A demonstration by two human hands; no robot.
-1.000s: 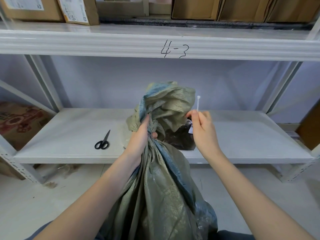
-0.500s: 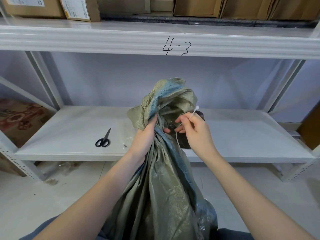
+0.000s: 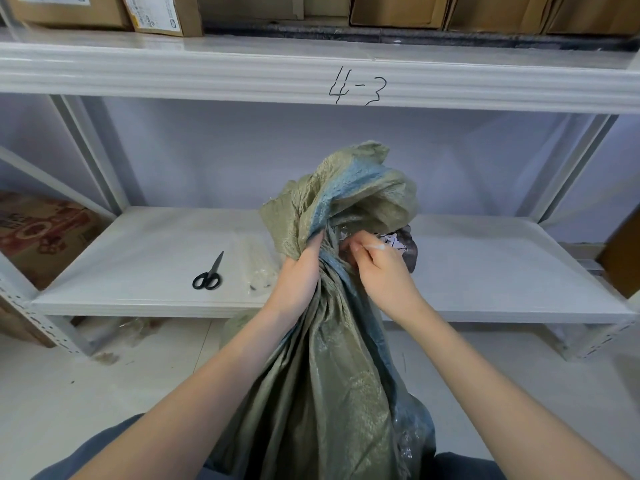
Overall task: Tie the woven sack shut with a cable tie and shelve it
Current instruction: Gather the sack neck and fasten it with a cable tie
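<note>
- Fingers (image 3: pixel 304 252) of the left hand (image 3: pixel 298 282) are curled tight round the gathered neck of the woven sack (image 3: pixel 329 375), bunching the cloth into a twist.
- Right hand (image 3: pixel 384 271) sits just beside the left one on the other side of the neck, its thumb and forefinger pressed together on a thin white cable tie (image 3: pixel 375 247); only a short blurred piece of the tie shows above the fingertips, and whether it passes round the neck cannot be told.
- Above both hands the sack's loose mouth stands up in a crumpled green and blue ruff.
- Below the hands the sack hangs long and full, down between the person's forearms to the bottom edge of the view, in front of the lower shelf (image 3: pixel 138 299) and not on it.
- Something dark with a scrap of black-and-white print shows just behind the right hand at the sack's neck; what it is cannot be made out.
- Black scissors (image 3: pixel 209 274) lie on the lower shelf, well to the left of the sack, their blades closed and pointing away from the person.
- Between the scissors and the left hand lies a small clear plastic wrapper (image 3: pixel 259 278).
- Upper shelf rail (image 3: pixel 207 77) carries the handwritten mark "4-3", and cardboard boxes (image 3: pixel 162 12) stand on top of it.
</note>
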